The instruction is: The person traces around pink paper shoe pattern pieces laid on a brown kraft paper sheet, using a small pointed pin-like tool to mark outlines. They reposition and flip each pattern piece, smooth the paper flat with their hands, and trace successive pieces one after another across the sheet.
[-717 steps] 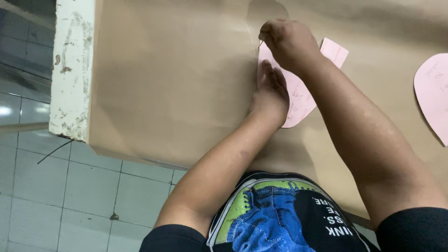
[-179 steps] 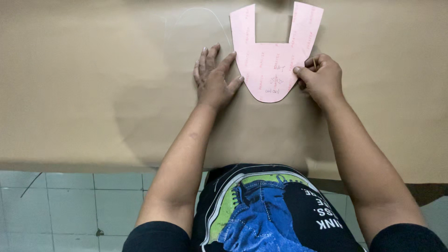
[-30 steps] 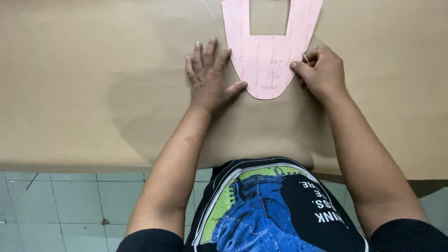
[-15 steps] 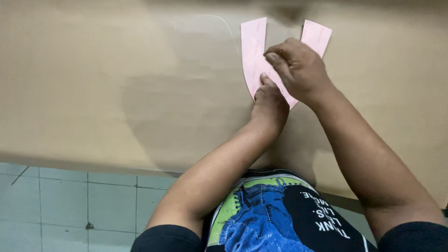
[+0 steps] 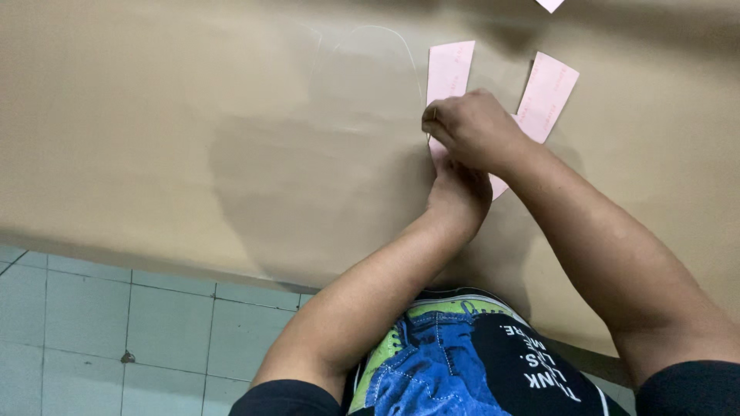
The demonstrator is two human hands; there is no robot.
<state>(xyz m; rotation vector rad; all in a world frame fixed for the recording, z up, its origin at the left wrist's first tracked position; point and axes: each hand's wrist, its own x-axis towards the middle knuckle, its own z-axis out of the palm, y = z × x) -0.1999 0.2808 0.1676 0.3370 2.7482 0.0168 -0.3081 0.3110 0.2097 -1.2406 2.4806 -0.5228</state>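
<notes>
Under the fingers, flat on the brown sheet (image 5: 193,139), pink template (image 5: 449,73) lies pinned by left hand (image 5: 459,189), apparently so it cannot slip, while right hand (image 5: 470,127), fingers bunched together on something too small to tell, works its left edge

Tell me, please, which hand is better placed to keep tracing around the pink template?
Probably the right hand: it sits on the pink template's left edge, fingers pinched as if gripping a marker. The left hand lies beneath it, pressing the template onto the brown sheet.
</notes>
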